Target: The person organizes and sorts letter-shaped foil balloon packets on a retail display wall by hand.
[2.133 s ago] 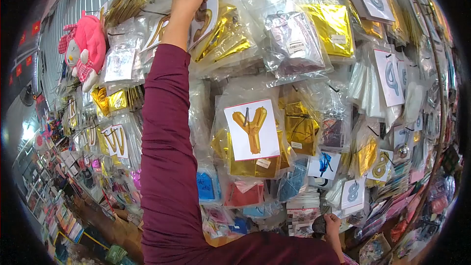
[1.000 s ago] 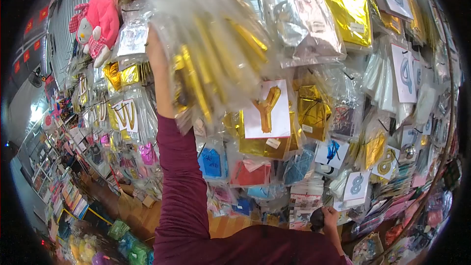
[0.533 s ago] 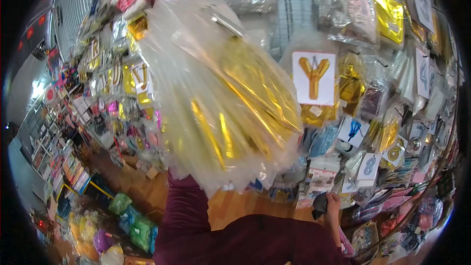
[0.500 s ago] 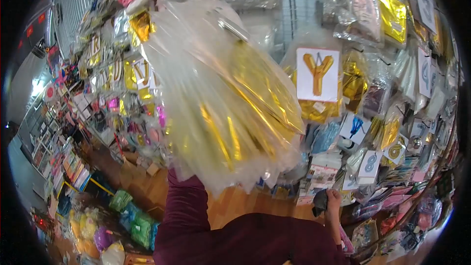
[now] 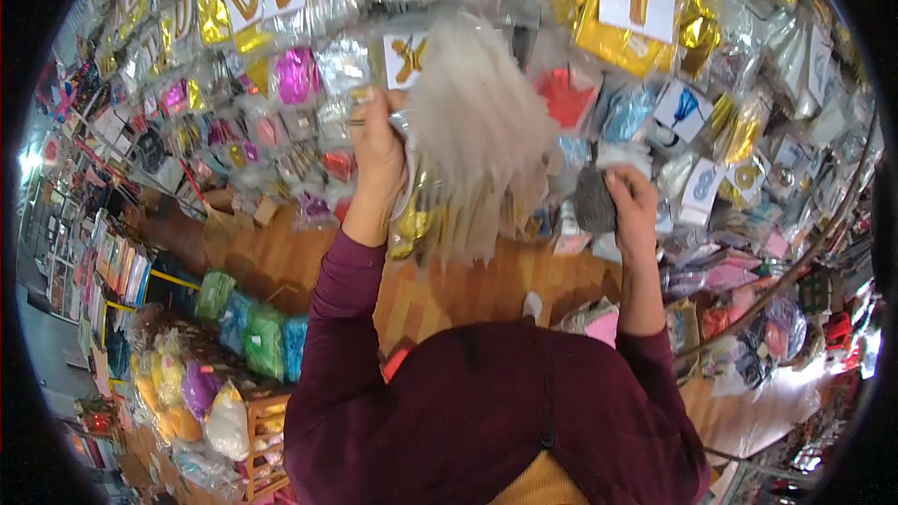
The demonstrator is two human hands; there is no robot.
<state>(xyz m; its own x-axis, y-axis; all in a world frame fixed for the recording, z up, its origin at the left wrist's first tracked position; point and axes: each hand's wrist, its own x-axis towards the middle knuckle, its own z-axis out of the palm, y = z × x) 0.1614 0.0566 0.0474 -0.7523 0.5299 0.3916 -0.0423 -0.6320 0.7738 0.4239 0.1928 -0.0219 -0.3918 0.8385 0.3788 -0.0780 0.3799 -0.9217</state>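
Left hand (image 5: 379, 138) has lowered the bag bundle (image 5: 482, 136), now blurred.

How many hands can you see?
2. The left hand is left of centre, holding a bunch of bags. The right hand is right of centre, holding a dark grey thing. No other hands show.

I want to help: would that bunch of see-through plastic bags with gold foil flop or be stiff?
The see-through plastic bags probably flop: their loose edges hang raggedly beside the left hand. They look light, since one hand holds them.
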